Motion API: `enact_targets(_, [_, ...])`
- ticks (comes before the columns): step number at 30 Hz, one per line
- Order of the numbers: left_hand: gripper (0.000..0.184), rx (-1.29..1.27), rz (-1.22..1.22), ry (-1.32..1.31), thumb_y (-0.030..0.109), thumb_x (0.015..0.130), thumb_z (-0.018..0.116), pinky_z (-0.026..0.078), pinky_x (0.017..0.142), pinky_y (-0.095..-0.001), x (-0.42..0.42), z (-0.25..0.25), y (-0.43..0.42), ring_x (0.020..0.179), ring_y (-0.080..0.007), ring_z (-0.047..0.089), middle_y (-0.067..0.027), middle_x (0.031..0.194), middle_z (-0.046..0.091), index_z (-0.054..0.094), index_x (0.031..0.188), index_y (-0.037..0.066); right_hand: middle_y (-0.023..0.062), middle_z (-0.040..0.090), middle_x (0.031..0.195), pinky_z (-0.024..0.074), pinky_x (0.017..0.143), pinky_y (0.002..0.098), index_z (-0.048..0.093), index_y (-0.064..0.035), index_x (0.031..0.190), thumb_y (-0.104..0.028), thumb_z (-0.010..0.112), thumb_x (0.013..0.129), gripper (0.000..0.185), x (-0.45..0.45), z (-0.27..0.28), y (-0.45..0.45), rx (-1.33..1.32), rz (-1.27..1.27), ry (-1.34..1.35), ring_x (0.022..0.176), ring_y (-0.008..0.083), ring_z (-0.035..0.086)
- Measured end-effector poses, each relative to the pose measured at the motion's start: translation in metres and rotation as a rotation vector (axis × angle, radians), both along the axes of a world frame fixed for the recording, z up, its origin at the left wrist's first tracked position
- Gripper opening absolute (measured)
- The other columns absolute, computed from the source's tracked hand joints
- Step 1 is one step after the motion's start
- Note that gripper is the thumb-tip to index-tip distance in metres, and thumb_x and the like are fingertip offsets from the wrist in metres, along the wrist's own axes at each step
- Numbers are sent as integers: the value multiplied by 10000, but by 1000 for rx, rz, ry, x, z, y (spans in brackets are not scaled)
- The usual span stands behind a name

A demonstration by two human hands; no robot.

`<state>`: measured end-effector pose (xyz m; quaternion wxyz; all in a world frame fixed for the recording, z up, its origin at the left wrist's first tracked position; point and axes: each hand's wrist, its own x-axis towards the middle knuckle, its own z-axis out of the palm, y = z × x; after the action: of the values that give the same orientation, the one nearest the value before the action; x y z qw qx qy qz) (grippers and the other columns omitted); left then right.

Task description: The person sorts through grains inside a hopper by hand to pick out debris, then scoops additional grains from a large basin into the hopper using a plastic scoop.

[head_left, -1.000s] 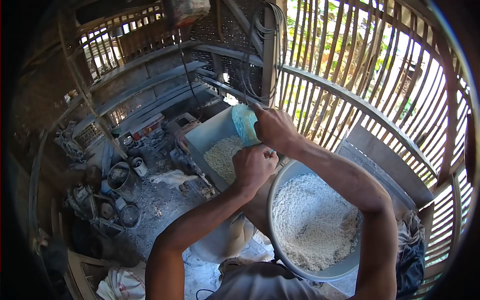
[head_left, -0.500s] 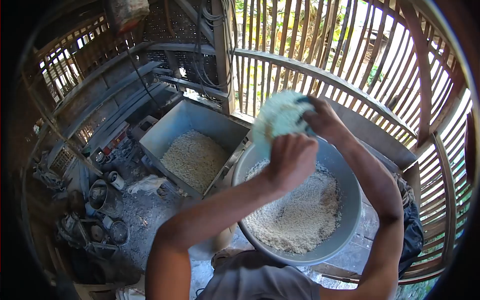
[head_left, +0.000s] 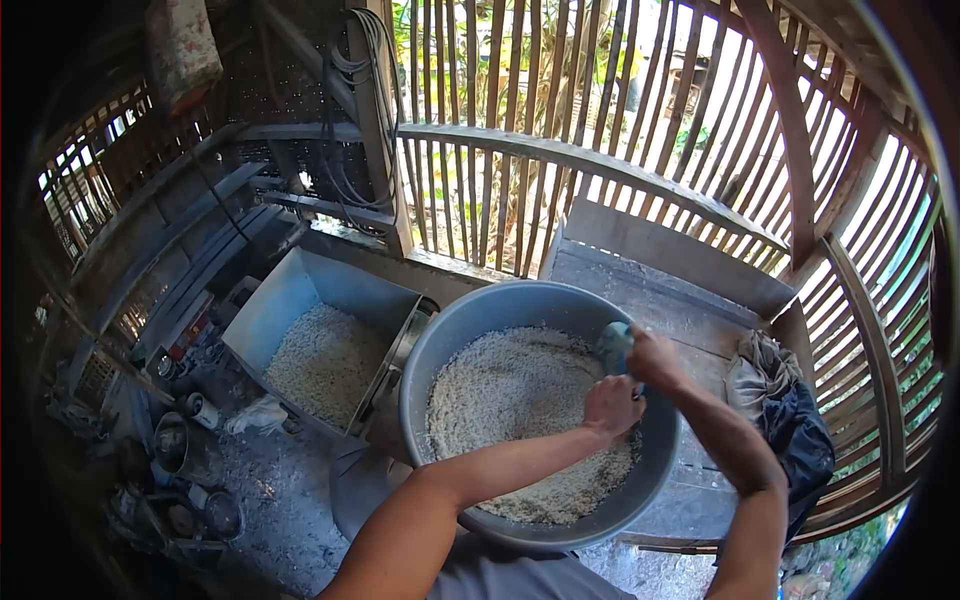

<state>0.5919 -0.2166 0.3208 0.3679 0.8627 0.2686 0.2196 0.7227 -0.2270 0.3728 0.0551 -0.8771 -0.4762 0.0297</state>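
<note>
A pale blue-green bowl [head_left: 614,348], seen nearly edge-on, is tilted inside the right part of a large grey tub [head_left: 430,345]. My right hand [head_left: 655,360] has its fingers closed on the bowl's upper right side. Just below, my left hand [head_left: 612,404] is closed at the bowl's near edge; its exact grip is partly hidden. Whitish, coarse grated or grainy material [head_left: 510,385] fills the bottom of the tub, hollowed near the middle. What the bowl contains cannot be seen from here.
Left of the tub stands a metal hopper [head_left: 262,325] with more of the whitish material [head_left: 330,365]. Dark sacks [head_left: 790,420] lie to the right on a wooden platform [head_left: 640,285]. Buckets and cans [head_left: 185,445] crowd the floor at left. A slatted wall [head_left: 500,160] rises behind.
Both hands have brought the bowl down and to the right, from above the tub's far left rim into its right side. The camera view has shifted right.
</note>
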Motion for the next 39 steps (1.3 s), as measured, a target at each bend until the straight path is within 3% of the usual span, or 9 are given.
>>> enact_targets(3, [187, 141, 79, 142, 234, 803, 724, 591, 793, -475, -22, -15, 21, 855, -365, 739, -195, 875, 739, 739, 862, 57, 323, 682, 1055, 528, 902, 547, 630, -31, 1231, -89, 545, 814, 430, -7, -37, 17, 78, 38, 251, 1004, 491, 663])
enact_targets(5, [177, 227, 38, 213, 217, 780, 725, 591, 793, -488, -30, -24, 39, 867, -374, 740, -199, 889, 742, 749, 843, 53, 288, 700, 1033, 527, 884, 553, 658, -37, 1155, -114, 570, 813, 361, -5, -78, 30, 290, 59, 331, 969, 451, 693])
enact_targets(6, [172, 272, 17, 247, 208, 769, 725, 590, 792, -494, -34, -26, 46, 873, -379, 740, -201, 897, 744, 754, 833, 51, 276, 714, 1025, 541, 878, 513, 670, -43, 1202, -138, 600, 820, 400, -27, -48, 28, 264, -82, 663, 984, 413, 712])
enact_targets(9, [172, 385, -86, 396, 169, 756, 708, 598, 774, -471, -54, -29, 56, 887, -348, 749, -181, 902, 754, 765, 857, 43, 170, 715, 953, 545, 753, 404, 672, -4, 1147, -80, 631, 839, 320, 9, -185, 50, 473, 209, 664, 849, 267, 693])
enact_targets(12, [162, 457, -144, 514, 149, 759, 708, 601, 753, -440, -74, -44, 66, 878, -310, 756, -146, 899, 764, 780, 876, 62, 90, 686, 927, 524, 712, 372, 668, -11, 1158, -36, 616, 840, 324, -55, -174, 48, 545, -119, 1289, 828, 174, 622])
enact_targets(15, [129, 548, -194, 554, 140, 786, 700, 600, 735, -414, -87, -30, 71, 871, -286, 760, -120, 878, 769, 788, 866, 91, 38, 660, 919, 514, 697, 360, 660, -5, 1183, -20, 575, 855, 339, -59, -217, 61, 632, -64, 1341, 839, 140, 599])
enact_targets(24, [123, 805, -311, 206, 148, 728, 666, 572, 556, -365, -107, 11, 32, 661, -252, 738, -155, 729, 719, 756, 728, 64, -7, 651, 886, 469, 646, 270, 660, -11, 1167, 1, 507, 892, 315, -73, -105, 3, 687, -90, 1286, 743, 78, 558])
enact_targets(34, [136, 848, -465, 92, 147, 763, 644, 565, 592, -349, -122, 40, 16, 712, -233, 724, -143, 731, 710, 742, 731, 58, -2, 637, 869, 456, 620, 262, 657, -21, 1142, 18, 506, 877, 307, -84, -81, -28, 727, -173, 1347, 708, 76, 550])
enact_targets(39, [120, 1002, -423, -14, 142, 758, 651, 556, 591, -351, -130, 82, 29, 709, -226, 711, -128, 737, 715, 732, 713, 66, 27, 662, 922, 499, 670, 283, 652, -28, 1173, 12, 516, 874, 331, -99, -12, -12, 760, -123, 1405, 759, 110, 601])
